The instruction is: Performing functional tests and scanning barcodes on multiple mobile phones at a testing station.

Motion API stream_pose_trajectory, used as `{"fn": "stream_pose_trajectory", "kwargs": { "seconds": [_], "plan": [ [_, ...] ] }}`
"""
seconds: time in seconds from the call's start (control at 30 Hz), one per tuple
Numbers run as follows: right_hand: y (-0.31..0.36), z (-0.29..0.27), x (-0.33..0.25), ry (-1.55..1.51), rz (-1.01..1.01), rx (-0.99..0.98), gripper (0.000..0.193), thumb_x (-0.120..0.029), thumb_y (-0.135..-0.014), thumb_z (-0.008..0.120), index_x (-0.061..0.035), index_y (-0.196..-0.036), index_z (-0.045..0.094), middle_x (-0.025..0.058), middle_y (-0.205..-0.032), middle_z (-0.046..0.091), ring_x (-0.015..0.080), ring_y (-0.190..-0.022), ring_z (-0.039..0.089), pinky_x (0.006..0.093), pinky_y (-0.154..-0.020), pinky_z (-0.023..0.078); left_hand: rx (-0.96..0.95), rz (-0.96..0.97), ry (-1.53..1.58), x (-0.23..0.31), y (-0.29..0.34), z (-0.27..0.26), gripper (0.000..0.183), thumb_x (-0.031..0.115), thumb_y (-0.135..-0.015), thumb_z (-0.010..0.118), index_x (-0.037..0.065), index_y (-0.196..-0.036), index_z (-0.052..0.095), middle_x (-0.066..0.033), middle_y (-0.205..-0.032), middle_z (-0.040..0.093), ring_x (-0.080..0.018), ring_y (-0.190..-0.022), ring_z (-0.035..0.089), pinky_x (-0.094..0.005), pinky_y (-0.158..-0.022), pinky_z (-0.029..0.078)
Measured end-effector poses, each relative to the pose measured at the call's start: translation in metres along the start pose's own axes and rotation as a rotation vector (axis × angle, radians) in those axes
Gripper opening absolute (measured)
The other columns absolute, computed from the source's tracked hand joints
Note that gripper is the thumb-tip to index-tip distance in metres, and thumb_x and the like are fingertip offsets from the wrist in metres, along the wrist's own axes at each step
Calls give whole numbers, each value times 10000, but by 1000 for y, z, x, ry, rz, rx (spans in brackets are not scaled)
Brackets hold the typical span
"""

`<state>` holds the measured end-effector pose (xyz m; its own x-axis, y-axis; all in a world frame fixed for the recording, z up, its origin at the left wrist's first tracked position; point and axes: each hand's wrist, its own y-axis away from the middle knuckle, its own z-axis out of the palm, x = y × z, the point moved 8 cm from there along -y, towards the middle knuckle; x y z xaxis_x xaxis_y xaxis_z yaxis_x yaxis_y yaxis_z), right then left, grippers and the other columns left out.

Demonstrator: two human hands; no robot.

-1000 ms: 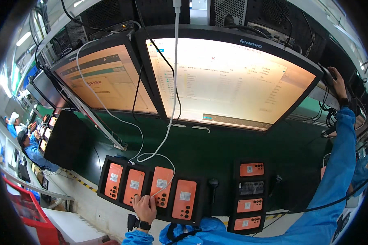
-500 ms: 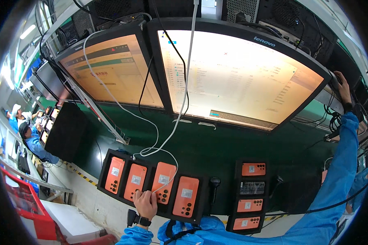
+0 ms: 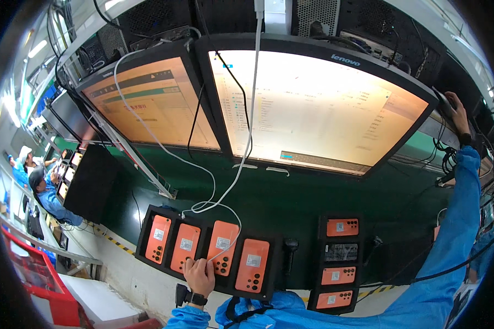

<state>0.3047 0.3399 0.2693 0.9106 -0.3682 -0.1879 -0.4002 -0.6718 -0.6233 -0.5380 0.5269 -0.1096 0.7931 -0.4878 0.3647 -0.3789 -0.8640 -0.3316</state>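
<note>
My left hand [image 3: 199, 276] is closed at the front edge of a black tray [image 3: 152, 257], its fingertips pinching the end of a thin white cable [image 3: 231, 242]. Several orange phones lie back up in this tray; the third phone [image 3: 225, 233] has the cable running across it, and the second phone [image 3: 185, 245] is just left of my fingers. Far off to the right, my right arm is stretched out. My right hand [image 3: 457, 112] curls over a dark object beside the large monitor's right edge; its kind is hard to make out.
A large lit monitor [image 3: 318, 109] and a smaller monitor [image 3: 153, 107] stand at the back. A second black tray [image 3: 317, 244] holds orange phones and one dark slot. A black handheld scanner [image 3: 290, 253] lies between the trays. People in blue [image 3: 49, 197] sit at far left.
The whole view has shifted slightly. Both hands keep nearly the same places, the left at the cable end and the right beside the monitor.
</note>
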Motion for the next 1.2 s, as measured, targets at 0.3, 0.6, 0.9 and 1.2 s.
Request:
{"fn": "stream_pose_trajectory", "kwargs": {
  "seconds": [0.3, 0.6, 0.9, 1.2],
  "plan": [
    [0, 5, -2, -70, 30, -2, 374, -147, -899, 590, -53, -1260, 554, 121, -1261, 602, 226, -1217, 555, 321, -1054, 391, 32, 4, -4, -1, 3, -1, 314, 230, -939, 547, 41, -689, 526, -108, -648, 543, -303, -717, 436, -430, -701, 344],
    [3, -5, 5, 14, 56, 31, 369, -129, -903, 575, -34, -1259, 563, 131, -1260, 608, 257, -1220, 556, 337, -1055, 397, 27, 5, 19, 3, -6, -1, 305, 215, -939, 548, 38, -693, 520, -131, -633, 473, -324, -725, 438, -444, -686, 339],
    [12, 7, -39, -10, 125, 80, 372, -103, -841, 630, -47, -1206, 591, 129, -1200, 646, 276, -1176, 592, 354, -1022, 437, 163, 139, 2, 16, 3, -22, 311, 215, -953, 575, 60, -685, 546, -182, -649, 523, -393, -663, 503, -495, -611, 397],
    [12, -12, -27, 9, 36, 163, 364, -126, -856, 618, -43, -1210, 605, 132, -1219, 644, 267, -1188, 593, 350, -1030, 435, -36, -37, -21, -4, 0, 5, 296, 202, -924, 554, 38, -682, 503, -135, -622, 453, -319, -729, 442, -448, -686, 344]
  ]
}}
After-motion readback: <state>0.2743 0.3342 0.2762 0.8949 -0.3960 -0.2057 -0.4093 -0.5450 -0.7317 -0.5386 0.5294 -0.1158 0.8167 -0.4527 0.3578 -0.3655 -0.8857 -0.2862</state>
